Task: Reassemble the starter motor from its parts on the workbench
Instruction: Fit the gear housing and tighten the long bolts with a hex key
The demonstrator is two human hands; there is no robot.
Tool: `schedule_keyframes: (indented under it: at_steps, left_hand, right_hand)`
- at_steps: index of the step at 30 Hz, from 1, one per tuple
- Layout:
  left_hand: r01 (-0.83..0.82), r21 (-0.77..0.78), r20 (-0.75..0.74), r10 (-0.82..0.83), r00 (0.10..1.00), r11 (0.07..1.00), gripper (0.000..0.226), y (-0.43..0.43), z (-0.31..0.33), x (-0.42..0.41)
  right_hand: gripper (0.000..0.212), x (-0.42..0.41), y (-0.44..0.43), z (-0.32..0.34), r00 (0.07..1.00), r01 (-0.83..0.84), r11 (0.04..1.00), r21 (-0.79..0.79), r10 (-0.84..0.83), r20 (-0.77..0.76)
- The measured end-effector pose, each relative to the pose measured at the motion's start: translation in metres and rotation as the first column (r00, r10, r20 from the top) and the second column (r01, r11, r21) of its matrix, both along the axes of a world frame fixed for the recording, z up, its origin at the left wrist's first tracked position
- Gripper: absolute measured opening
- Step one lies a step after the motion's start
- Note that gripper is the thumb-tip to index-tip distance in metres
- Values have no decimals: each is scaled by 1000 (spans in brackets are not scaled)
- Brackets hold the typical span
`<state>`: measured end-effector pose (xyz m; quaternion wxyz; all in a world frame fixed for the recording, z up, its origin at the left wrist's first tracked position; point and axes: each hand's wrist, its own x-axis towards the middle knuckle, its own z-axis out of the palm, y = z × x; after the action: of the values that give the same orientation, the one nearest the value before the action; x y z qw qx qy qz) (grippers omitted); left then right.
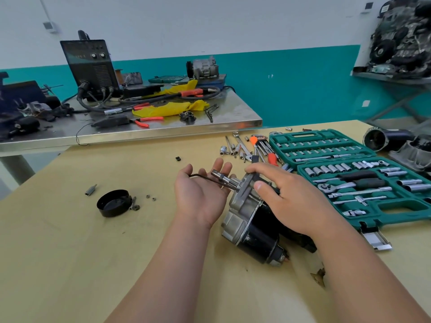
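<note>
In the head view, the starter motor (pixel 247 220) lay tilted on the wooden surface (pixel 70 252), its solenoid end down and its shaft (pixel 225 181) raised. The right hand (pixel 286 199) had its fingers (pixel 253 170) curled over the grey gear housing, probably to steady it. The left hand (pixel 203 194) was palm-up with its fingers straight and relaxed under the shaft, a thin dark wire-like piece (pixel 198 175) across the palm, seemingly cradling that end for inspection or fitting. The black end cap (pixel 112 203) and small nuts (pixel 150 198) waited well apart to the left, apparently not yet fitted.
</note>
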<state>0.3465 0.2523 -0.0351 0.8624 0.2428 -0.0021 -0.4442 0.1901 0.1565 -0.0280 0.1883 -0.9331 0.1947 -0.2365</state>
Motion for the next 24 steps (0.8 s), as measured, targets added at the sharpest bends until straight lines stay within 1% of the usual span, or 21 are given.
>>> schedule_keyframes:
  at_steps: [2, 4, 12, 16, 24]
  left_hand:
    - [-24, 7, -18, 24, 1000, 1000, 29, 2, -2, -2]
    - [-62, 39, 9, 62, 998, 997, 29, 4, -4, -1]
    - [-118, 186, 242, 70, 968, 975, 30, 5, -3, -4]
    - [-154, 197, 301, 90, 950, 968, 33, 4, -4, -4]
    - [-168, 186, 337, 98, 937, 968, 39, 6, -5, -2]
  right_hand:
    - [31, 1, 0, 0, 1000, -1, 1000, -1, 1, 6]
    - [30, 1, 1, 0, 1000, -2, 1000, 0, 2, 10]
    - [31, 1, 3, 2, 1000, 3, 1000, 7, -3, 3]
    - [31, 1, 3, 2, 1000, 7, 1000, 3, -7, -1]
    - [31, 1, 1, 1, 1000, 15, 1000, 2, -15, -2]
